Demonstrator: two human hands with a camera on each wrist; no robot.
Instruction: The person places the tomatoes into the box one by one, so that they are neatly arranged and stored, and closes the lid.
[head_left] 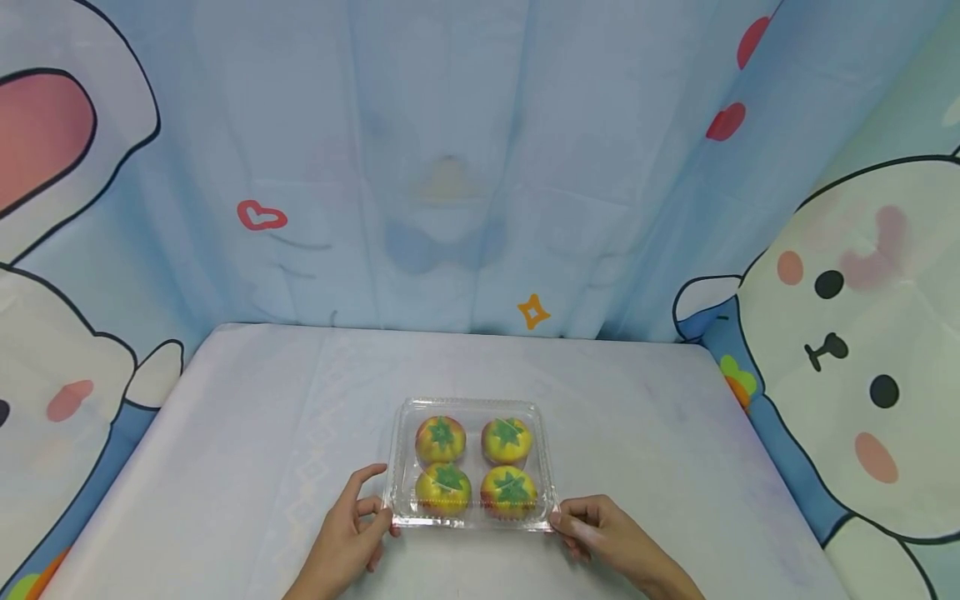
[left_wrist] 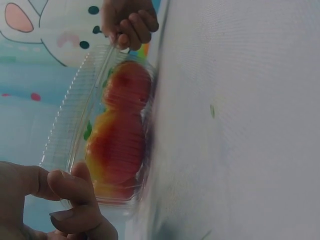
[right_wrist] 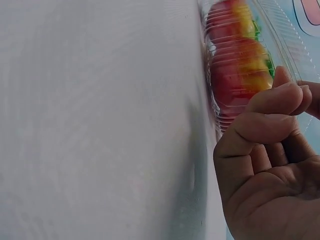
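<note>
A clear plastic fruit box (head_left: 472, 407) is at the near middle of the table. Inside it sit several round yellow-and-red fruits (head_left: 507, 440) with green star-shaped tops; their red undersides show through the ribbed wall in both wrist views. At the box's near left corner, my left hand (head_left: 348, 525) holds the rim by thumb and fingers, its index finger reaching up along the left side. My right hand (head_left: 603, 533) pinches the near right corner between thumb and index finger, its other fingers curled below the rim. Whether the box's base touches the table is hard to tell.
A white cloth covers the table (head_left: 300, 400). Behind it hangs a light blue curtain (head_left: 450, 108) with hearts and a star printed on it. Large cartoon animals are printed on the cloth at both sides.
</note>
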